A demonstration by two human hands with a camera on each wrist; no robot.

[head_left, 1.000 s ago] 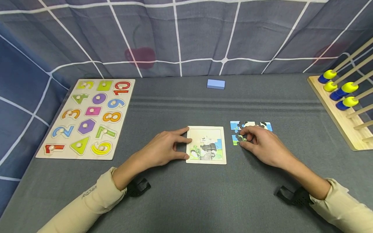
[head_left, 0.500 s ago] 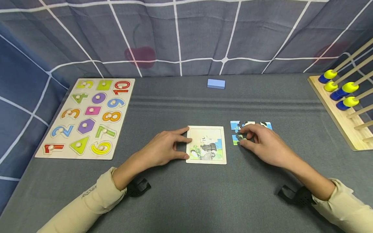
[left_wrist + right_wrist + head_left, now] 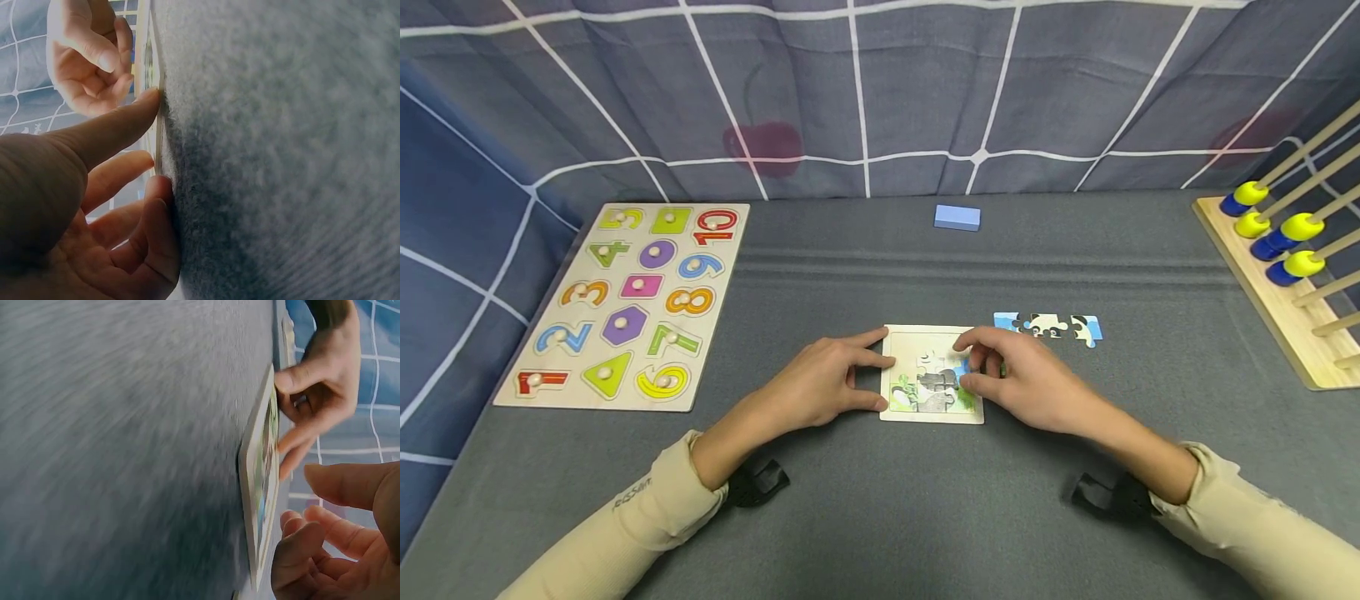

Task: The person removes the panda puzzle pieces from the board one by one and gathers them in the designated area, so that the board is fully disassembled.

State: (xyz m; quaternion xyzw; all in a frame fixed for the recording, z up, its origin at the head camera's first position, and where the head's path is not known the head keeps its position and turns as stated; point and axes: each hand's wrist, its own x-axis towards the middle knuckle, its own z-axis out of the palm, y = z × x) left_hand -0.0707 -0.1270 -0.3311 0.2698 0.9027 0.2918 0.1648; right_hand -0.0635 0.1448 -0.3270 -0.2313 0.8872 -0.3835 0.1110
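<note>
A square wooden jigsaw puzzle tray (image 3: 932, 416) lies mid-table with several pieces seated in it, showing grey, green and blue parts of a picture. My left hand (image 3: 816, 379) rests at its left edge, thumb and extended fingers touching the frame. Over the tray's right side is my right hand (image 3: 1026, 379), fingers loosely bent. In the right wrist view a gap shows between its thumb (image 3: 340, 482) and fingertips, with nothing seen in it. Loose jigsaw pieces, including a panda-face piece (image 3: 1047, 324), lie in a row beyond the right hand, which hides the ones nearer.
A wooden number-and-shape peg board (image 3: 652, 351) lies on the left. A blue block (image 3: 957, 217) sits near the back curtain (image 3: 917, 92). At the right edge stands a wooden counting rack (image 3: 1262, 287) with upright rods and blue and yellow beads.
My right hand has moved left from the loose pieces to above the tray's right side, uncovering the panda pieces. The left hand stays at the tray's left edge.
</note>
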